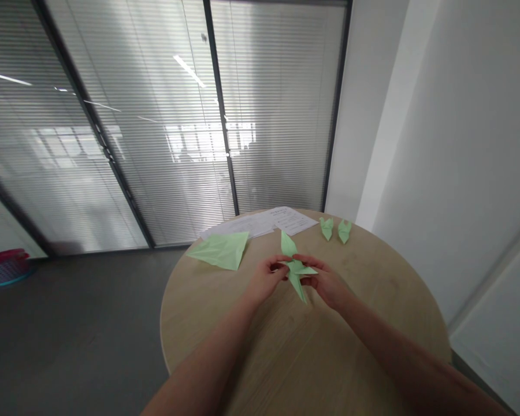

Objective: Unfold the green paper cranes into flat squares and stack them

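Note:
Above the middle of the round wooden table (372, 289), a light green folded paper figure (295, 268) with several pointed arms is held between both hands. My left hand (266, 277) pinches it from the left, thumb and fingers closed on the paper. From the right, my right hand (323, 283) grips it with its fingers closed near one pointed flap. One long point sticks up away from me and another hangs down toward me. Parts of the fingertips are hidden behind the paper.
A creased green paper sheet (221, 249) lies at the table's left. Printed white sheets (292, 219) lie along the far edge. Two small folded green paper pieces (326, 229) stand at the far right. A pink and blue basket (6, 267) is on the floor; a white wall (472, 144) stands right.

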Motion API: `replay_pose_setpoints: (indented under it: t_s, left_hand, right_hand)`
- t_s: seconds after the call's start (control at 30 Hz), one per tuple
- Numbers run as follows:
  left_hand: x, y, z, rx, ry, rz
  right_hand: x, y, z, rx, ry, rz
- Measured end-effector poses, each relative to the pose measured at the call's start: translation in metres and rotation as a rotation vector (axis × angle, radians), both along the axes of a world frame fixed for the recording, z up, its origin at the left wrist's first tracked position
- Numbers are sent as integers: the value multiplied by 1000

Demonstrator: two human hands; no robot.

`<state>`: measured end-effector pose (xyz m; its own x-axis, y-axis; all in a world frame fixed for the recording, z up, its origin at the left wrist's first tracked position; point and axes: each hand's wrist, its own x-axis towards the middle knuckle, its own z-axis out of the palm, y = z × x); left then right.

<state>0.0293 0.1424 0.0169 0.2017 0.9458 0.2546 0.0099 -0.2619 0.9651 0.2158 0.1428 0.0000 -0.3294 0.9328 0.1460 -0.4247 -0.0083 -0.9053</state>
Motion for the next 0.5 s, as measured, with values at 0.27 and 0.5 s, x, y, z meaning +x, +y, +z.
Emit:
replay_pose_setpoints:
  t_s: [0.27,0.5]
  left_hand:
    - [0,-3,4,10,-30,-52]
    - [-1,-2,3,17,6,-22]
  right_hand:
    - [4,4,-7,29,33,30]
    - [6,0,-2,19,-50,46]
